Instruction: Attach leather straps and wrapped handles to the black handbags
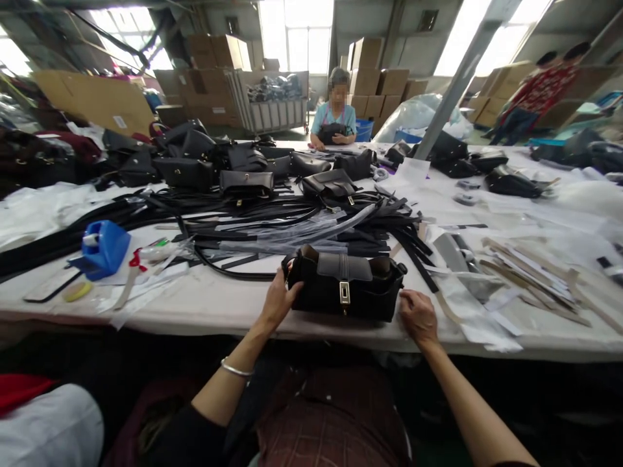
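Observation:
A black handbag with a flap and a gold clasp stands on the white table right in front of me. My left hand grips its left end, fingers curled round the edge. My right hand rests at the bag's right end near the table's front edge, fingers bent and touching the tabletop beside the bag. A silver bangle sits on my left wrist.
Behind the bag lies a heap of black straps, then several finished black bags. A blue tape dispenser stands at left, paper strips at right. A person sits at the far side; a metal pole slants up.

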`<state>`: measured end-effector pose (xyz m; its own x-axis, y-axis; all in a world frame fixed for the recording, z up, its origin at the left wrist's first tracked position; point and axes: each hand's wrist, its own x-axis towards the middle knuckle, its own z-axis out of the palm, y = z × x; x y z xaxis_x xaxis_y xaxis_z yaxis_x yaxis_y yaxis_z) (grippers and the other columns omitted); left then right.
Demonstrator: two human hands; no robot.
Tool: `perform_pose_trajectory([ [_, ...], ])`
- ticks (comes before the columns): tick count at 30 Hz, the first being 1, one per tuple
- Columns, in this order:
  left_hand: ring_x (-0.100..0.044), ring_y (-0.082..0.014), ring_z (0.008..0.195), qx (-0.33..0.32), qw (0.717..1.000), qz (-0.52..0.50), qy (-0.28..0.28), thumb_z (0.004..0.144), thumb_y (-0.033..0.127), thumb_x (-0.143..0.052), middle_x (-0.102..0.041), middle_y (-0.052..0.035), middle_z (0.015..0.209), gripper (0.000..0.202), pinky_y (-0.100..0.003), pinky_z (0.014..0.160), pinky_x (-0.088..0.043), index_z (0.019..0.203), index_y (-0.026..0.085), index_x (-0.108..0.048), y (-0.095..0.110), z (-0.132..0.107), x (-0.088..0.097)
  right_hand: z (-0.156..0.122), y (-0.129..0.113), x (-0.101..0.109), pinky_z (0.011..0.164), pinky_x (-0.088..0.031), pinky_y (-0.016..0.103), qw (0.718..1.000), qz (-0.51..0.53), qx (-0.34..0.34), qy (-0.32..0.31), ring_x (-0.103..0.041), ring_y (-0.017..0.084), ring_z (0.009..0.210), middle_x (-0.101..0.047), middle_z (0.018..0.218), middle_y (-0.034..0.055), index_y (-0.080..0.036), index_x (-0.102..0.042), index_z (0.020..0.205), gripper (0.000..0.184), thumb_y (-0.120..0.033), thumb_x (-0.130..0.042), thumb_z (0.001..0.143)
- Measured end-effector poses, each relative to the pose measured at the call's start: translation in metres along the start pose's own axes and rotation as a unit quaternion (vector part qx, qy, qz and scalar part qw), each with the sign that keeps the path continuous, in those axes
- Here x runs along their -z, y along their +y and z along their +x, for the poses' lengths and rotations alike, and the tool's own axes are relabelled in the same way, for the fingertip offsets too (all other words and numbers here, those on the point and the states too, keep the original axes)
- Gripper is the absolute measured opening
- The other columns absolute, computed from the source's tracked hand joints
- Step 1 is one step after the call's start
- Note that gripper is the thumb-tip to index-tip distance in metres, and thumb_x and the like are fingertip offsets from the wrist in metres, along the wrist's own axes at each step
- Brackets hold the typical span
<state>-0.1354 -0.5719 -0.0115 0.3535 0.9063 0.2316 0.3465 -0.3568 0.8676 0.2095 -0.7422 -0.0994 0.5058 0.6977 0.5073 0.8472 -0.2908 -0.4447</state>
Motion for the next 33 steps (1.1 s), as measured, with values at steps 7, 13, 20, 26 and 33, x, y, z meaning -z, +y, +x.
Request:
perform_pose_trajectory([
  [7,-0.065,-0.0193,0.083,-0.007,0.999,0.050,0.014,0.092,0.037,-0.049,-0.069,-0.0058,0.089,0.025,-0.032,0.081,-0.049,0.102,0.018,-0.062,0.008,0.003,0.024,0.002,-0.001,0.004,0.086,-0.043,0.040,1.000,-0.018,-0.006,-0.005,-0.057,0.026,0.088,-0.067,0.088,0.0124,-0.017,-0.065,0.083,0.024,-0.029,-0.044,0.082],
  [13,-0.066,-0.0168,0.080,-0.005,0.999,0.032,0.010,0.089,0.033,-0.055,-0.070,-0.0015,0.085,0.024,-0.028,0.077,-0.051,0.109,0.020,-0.062,0.015,-0.009,0.056,0.001,0.011,0.002,0.075,-0.043,0.038,0.998,-0.062,0.001,-0.021,-0.054,0.027,0.082,-0.063,0.079,0.0129,-0.019,-0.058,0.073,0.024,-0.036,-0.043,0.079],
  [20,-0.066,-0.0184,0.091,-0.040,0.993,0.065,0.093,0.086,0.025,-0.062,-0.068,-0.0054,0.098,0.019,-0.034,0.088,-0.053,0.103,0.020,-0.064,-0.003,-0.025,0.068,0.001,0.014,0.001,0.075,-0.042,0.040,0.996,-0.084,-0.003,-0.029,-0.054,0.028,0.085,-0.063,0.084,0.0140,-0.018,-0.061,0.078,0.030,-0.038,-0.039,0.078],
  [26,-0.064,-0.0154,0.085,-0.045,0.981,0.020,0.188,0.085,0.026,-0.062,-0.064,-0.0032,0.091,0.011,-0.029,0.077,-0.054,0.093,0.019,-0.063,0.005,-0.031,0.074,0.001,0.011,0.002,0.074,-0.042,0.040,0.995,-0.089,-0.019,-0.035,-0.054,0.029,0.086,-0.063,0.086,0.0145,-0.018,-0.063,0.081,0.033,-0.041,-0.039,0.078],
  [33,-0.066,-0.0148,0.078,0.032,0.940,-0.279,0.194,0.077,0.032,-0.066,-0.067,-0.0013,0.081,0.027,-0.033,0.083,-0.054,0.097,0.017,-0.056,0.026,-0.026,0.077,0.003,0.012,0.002,0.067,-0.044,0.043,0.995,-0.090,0.000,-0.029,-0.056,0.032,0.077,-0.061,0.076,0.0130,-0.022,-0.062,0.073,0.029,-0.041,-0.040,0.077],
])
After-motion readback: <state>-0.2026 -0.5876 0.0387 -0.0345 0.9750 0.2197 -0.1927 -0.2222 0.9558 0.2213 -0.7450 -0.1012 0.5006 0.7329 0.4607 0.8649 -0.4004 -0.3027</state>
